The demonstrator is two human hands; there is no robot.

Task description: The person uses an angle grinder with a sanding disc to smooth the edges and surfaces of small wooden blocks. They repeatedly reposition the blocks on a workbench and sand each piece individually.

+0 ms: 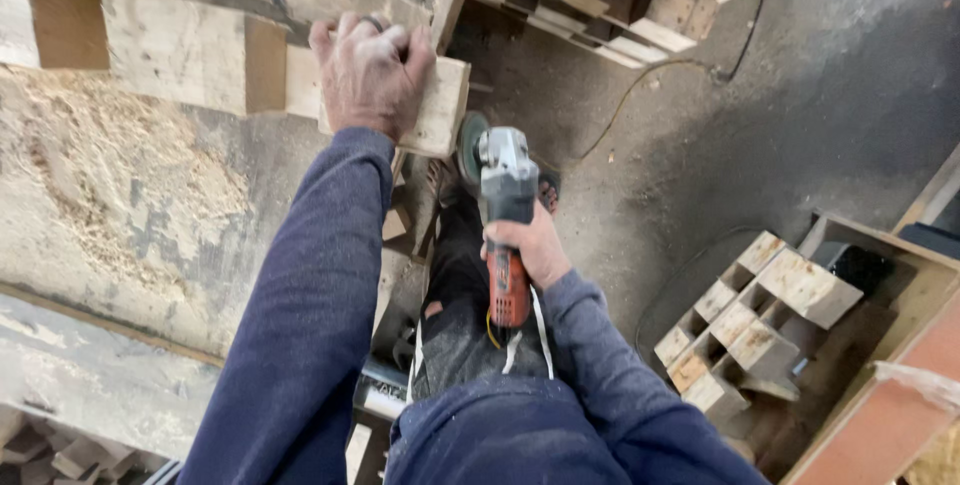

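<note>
My left hand [370, 75] presses down on a pale wooden block [440, 110] at the edge of a dusty workbench [150, 205]. My right hand [530, 245] grips the red and grey body of an angle grinder [505, 215]. Its disc [468, 150] stands just below the block's near right corner, close to the wood; contact cannot be told. The grinder's cord hangs by my right wrist. Both sleeves are dark blue.
Sawdust covers the bench at left. More wooden boards [180, 45] lie along its far side. A stack of pallets [600, 5] stands at the top. A wooden crate [850, 345] with several wood blocks [760, 325] sits on the concrete floor at right. A cable [640, 85] crosses the floor.
</note>
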